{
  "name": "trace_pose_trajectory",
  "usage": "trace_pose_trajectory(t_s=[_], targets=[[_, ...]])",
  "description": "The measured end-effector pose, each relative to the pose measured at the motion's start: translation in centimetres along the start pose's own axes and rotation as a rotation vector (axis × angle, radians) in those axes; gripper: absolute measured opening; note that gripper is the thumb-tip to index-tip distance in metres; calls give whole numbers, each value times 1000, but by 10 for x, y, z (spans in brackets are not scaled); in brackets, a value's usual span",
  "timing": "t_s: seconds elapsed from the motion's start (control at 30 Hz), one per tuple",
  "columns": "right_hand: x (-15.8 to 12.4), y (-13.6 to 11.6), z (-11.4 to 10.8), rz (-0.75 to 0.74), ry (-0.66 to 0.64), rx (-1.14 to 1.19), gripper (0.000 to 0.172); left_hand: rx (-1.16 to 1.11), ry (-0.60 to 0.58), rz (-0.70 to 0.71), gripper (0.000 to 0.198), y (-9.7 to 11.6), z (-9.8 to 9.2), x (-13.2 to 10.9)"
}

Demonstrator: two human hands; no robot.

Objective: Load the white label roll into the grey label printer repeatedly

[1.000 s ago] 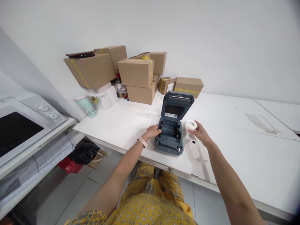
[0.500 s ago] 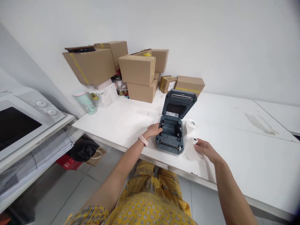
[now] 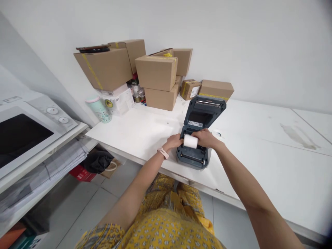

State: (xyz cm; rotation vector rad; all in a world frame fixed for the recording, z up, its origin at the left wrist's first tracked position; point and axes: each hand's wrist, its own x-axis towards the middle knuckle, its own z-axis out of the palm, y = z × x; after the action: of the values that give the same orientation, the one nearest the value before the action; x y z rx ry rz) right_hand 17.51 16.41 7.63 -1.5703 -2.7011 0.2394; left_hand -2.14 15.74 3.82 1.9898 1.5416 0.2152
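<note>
A dark grey label printer stands on the white table with its lid raised. My right hand grips a white paper roll at its right end, holding it over the printer's open bay. Closed on the left rim of the printer is my left hand; its fingertips lie close to the roll's left end and are partly hidden. Another white roll stands on the table just right of the printer, partly covered by my right hand.
Stacked cardboard boxes line the wall at the back, with a mint-coloured tumbler left of them. A white microwave stands on a shelf at the left. The white table extends to the right.
My right hand has brought the paper roll from the table, right of the printer, leftward over the bay. My left hand stays at the printer's left side. The view has shifted slightly.
</note>
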Motion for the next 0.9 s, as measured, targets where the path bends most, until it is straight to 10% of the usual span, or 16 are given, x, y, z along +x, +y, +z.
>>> trace_pose_trajectory(t_s=[0.47,0.9], targets=[[1,18,31,-61,70,21,33,-24,12,-16,40,-1,0,-2],[-89,-56,64,-76,490,132,39,-27,35,-6,34,3,1,-6]])
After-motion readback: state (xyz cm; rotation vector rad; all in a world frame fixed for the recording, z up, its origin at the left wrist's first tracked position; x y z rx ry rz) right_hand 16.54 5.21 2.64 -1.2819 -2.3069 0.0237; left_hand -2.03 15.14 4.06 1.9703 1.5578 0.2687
